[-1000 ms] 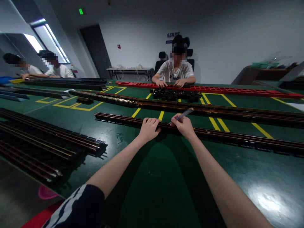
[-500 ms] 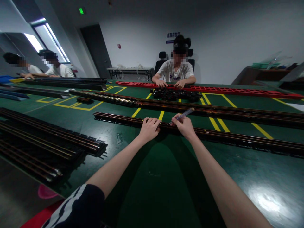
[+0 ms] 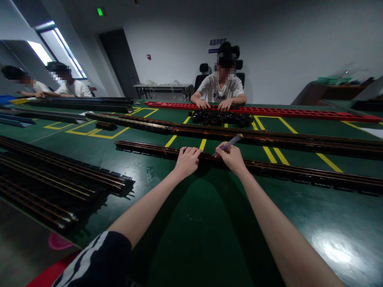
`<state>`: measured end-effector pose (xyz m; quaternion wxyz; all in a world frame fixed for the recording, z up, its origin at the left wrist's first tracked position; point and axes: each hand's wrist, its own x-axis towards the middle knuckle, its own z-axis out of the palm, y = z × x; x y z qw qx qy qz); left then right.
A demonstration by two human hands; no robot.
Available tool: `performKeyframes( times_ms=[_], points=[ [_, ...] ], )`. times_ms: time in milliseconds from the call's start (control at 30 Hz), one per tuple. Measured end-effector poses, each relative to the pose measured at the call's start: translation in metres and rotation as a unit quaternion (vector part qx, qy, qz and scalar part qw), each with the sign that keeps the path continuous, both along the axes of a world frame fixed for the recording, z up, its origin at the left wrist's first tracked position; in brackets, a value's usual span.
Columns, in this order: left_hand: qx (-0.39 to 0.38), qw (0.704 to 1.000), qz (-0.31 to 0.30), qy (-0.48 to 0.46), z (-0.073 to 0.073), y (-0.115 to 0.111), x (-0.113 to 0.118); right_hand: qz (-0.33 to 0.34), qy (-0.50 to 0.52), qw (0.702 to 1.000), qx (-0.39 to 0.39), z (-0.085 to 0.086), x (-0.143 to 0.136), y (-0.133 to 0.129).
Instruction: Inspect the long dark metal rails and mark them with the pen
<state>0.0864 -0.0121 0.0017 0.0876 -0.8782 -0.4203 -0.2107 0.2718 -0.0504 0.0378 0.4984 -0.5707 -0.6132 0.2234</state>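
A long dark rail strip point(image 3: 284, 170) with copper-coloured lines runs across the green table in front of me. My left hand point(image 3: 188, 160) rests on it, fingers curled over its far edge and wrapped round it. Just to the right, my right hand point(image 3: 229, 155) is closed on a pen-like tool with a clear shaft point(image 3: 233, 140). The tool slants up to the right, and its thin tip points down at the strip between my hands. Whether the tip touches the strip is too small to tell.
Beyond lies another long dark rail point(image 3: 269, 140), then black parts point(image 3: 221, 118) and a red slotted rail point(image 3: 299, 113), where a person point(image 3: 221, 89) sits. Several dark rails point(image 3: 60, 171) lie at the left. Two people sit at the far left. The green table point(image 3: 191, 239) has yellow markings.
The whole view has shifted very slightly. Both my hands keep their places on the strip, and the person opposite has moved a hand a little.
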Motion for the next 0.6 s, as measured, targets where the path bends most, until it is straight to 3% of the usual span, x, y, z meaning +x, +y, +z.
performKeyframes(
  times_ms=[600],
  points=[
    [0.0,1.0,0.006,0.009,0.0032,-0.0013,-0.0003,-0.008,-0.011,1.0,0.023,-0.0016,0.0026,-0.0003]
  ],
)
